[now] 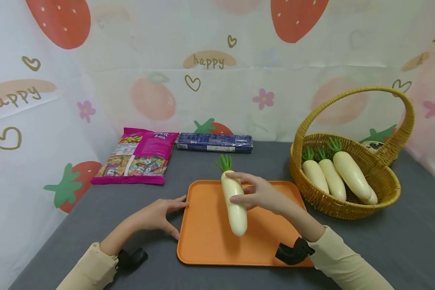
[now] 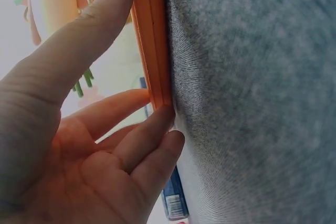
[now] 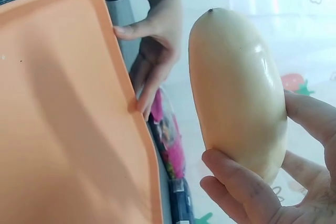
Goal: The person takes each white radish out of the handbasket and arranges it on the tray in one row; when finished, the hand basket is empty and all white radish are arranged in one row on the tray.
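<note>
In the head view my right hand [image 1: 258, 193] holds a white radish [image 1: 235, 213] with a green leafy top, thumb on one side and fingers on the other. The radish hangs over the orange tray [image 1: 206, 251], leaves toward the back; in the right wrist view its smooth rounded end [image 3: 231, 56] shows large, raised off the tray. My left hand [image 1: 158, 215] rests along the tray's left edge, thumb and fingertips spread apart. The left wrist view has these fingers [image 2: 142, 145] fairly straight against the tray's side [image 2: 152, 40].
At the right a wicker basket [image 1: 348, 211] with a tall handle holds several more white radishes [image 1: 351, 173]. A pink candy bag [image 1: 137, 157] lies at the back left, beside a long dark-blue packet [image 1: 214, 143]. A printed curtain [image 1: 224, 108] stands behind the grey table [image 1: 268, 278].
</note>
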The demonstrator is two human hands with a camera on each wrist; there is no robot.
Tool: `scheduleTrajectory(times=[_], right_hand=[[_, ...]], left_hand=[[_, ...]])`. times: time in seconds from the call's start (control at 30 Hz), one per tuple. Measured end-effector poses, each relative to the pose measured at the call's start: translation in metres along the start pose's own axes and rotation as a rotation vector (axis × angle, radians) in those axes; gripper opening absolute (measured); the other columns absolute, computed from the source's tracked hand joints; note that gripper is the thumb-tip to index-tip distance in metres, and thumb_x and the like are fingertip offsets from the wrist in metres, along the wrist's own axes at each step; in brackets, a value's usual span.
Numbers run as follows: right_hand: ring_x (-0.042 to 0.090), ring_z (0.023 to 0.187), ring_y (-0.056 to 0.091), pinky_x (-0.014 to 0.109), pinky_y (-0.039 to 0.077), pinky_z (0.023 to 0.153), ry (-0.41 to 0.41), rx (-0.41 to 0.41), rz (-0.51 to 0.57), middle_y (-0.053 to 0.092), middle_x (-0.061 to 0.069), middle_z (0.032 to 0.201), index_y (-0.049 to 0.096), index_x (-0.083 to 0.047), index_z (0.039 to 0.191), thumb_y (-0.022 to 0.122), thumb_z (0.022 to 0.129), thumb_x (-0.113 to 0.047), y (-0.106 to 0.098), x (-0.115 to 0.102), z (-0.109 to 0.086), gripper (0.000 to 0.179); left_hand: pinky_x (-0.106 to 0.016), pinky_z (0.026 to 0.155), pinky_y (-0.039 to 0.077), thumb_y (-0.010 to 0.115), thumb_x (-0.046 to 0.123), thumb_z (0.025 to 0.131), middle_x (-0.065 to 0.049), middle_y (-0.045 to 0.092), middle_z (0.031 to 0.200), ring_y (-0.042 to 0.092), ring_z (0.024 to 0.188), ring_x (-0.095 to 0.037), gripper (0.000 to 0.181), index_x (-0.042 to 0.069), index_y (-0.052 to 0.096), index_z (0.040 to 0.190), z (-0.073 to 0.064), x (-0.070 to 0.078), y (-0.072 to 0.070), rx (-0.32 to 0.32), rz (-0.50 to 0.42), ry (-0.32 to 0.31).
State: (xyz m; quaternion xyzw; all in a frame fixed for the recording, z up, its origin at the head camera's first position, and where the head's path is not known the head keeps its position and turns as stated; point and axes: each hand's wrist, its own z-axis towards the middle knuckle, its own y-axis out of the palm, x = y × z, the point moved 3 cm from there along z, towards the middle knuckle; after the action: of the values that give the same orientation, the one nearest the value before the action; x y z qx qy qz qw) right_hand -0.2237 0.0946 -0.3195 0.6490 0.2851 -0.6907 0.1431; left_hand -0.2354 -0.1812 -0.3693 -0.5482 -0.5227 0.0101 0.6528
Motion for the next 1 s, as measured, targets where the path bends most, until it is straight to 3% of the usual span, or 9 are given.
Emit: scheduleTrajectory(times=[0.17, 0.5, 0.73, 1.0], right_hand=[[0.031, 0.102, 0.053, 0.041, 0.051, 0.068, -0.004, 0.0, -0.025, 0.031, 0.018, 0.135, 0.037, -0.012, 0.138, 0.067, 0.082, -0.02, 0.004, -0.004, 0.004, 0.064], [0.035, 0.112, 0.046, 0.039, 0.051, 0.066, -0.009, 0.051, -0.072, 0.034, 0.016, 0.133, 0.039, -0.016, 0.137, 0.068, 0.082, -0.02, 0.008, -0.012, 0.014, 0.062], [0.031, 0.103, 0.053, 0.039, 0.051, 0.066, 0.005, 0.0, -0.016, 0.034, 0.016, 0.132, 0.039, -0.015, 0.137, 0.066, 0.083, -0.018, 0.022, -0.008, 0.021, 0.061], [0.029, 0.098, 0.055, 0.039, 0.051, 0.067, 0.016, -0.038, -0.004, 0.035, 0.015, 0.13, 0.04, -0.015, 0.136, 0.065, 0.084, -0.018, 0.034, -0.001, 0.025, 0.058]], left_hand=[[-0.045, 0.096, 0.03, 0.078, 0.036, 0.066, -0.016, 0.026, 0.142, 0.031, 0.124, -0.029, 0.083, 0.001, 0.043, 0.132, 0.001, 0.001, 0.001, 0.007, 0.001, 0.006], [-0.046, 0.094, 0.032, 0.079, 0.032, 0.066, -0.021, 0.03, 0.139, 0.034, 0.122, -0.033, 0.08, 0.0, 0.044, 0.131, 0.002, 0.0, 0.001, 0.014, -0.009, -0.005], [-0.045, 0.095, 0.032, 0.079, 0.031, 0.066, -0.021, 0.039, 0.133, 0.036, 0.121, -0.033, 0.081, -0.002, 0.043, 0.13, 0.002, -0.001, 0.0, 0.021, -0.016, 0.003], [-0.048, 0.096, 0.028, 0.079, 0.035, 0.065, -0.018, 0.029, 0.14, 0.031, 0.124, -0.032, 0.08, 0.001, 0.047, 0.129, 0.001, -0.001, 0.001, 0.04, 0.003, 0.018]])
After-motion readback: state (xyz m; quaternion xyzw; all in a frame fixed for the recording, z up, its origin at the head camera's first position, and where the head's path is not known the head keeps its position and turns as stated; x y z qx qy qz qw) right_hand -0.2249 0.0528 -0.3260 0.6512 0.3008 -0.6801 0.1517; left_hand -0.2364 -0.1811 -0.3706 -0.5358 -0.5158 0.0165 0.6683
